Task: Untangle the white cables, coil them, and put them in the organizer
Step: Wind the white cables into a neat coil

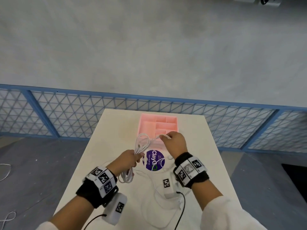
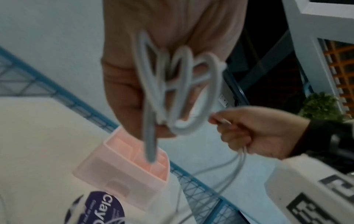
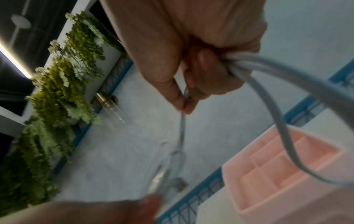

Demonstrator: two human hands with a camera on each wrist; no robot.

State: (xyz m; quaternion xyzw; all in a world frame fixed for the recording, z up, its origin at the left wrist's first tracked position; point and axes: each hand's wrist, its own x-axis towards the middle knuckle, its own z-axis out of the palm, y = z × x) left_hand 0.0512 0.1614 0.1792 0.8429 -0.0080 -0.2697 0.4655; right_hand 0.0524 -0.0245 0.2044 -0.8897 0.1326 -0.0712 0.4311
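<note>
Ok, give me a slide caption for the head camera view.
Left hand grips looped white cables; right hand pinches one end above the pink organizer.

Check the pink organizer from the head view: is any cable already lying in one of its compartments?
No: the pink organizer shows bare compartments, while the left hand grips the looped white cables in front of it.

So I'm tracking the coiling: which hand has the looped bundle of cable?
The left hand grips the looped bundle; the right hand only pinches one cable end.
</note>
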